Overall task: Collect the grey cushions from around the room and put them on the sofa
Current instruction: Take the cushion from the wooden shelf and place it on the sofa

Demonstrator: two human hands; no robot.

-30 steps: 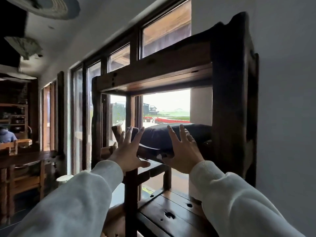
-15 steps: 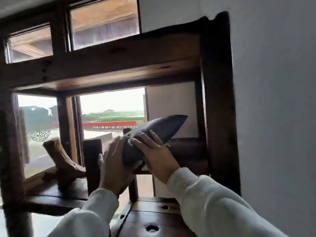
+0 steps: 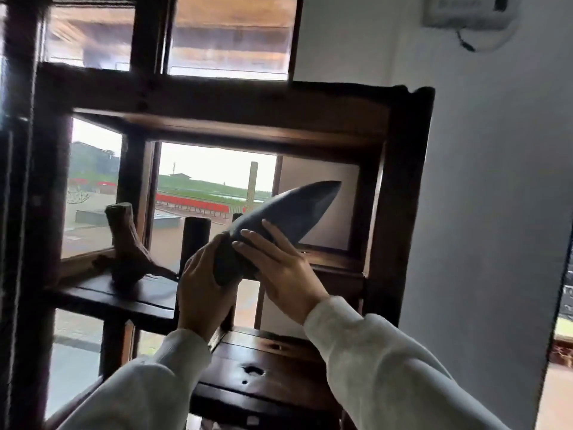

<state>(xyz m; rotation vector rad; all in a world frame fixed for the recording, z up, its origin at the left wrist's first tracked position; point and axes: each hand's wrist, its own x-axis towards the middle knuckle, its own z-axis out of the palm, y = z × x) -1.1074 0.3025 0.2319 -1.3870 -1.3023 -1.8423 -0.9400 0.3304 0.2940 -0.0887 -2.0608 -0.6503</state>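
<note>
A dark grey cushion [image 3: 291, 212] is seen edge-on, tilted with its far corner up and to the right, inside the upper opening of a dark wooden shelf unit [image 3: 400, 193]. My left hand [image 3: 204, 290] grips its near end from below and the left. My right hand [image 3: 279, 268] lies over the top of the same end, fingers spread on the fabric. The cushion's near end is lifted off the shelf board; whether its far end touches anything I cannot tell. The sofa is out of view.
A gnarled wooden stump [image 3: 127, 246] and a dark round post [image 3: 195, 240] stand on the left shelf board. A lower shelf [image 3: 263, 377] with holes lies under my arms. Windows are behind the unit, a white wall [image 3: 483, 212] to the right.
Both hands went from open in front of the flat cushion to gripping its near end. The cushion tilted up and came toward me. The view moved closer and turned right.
</note>
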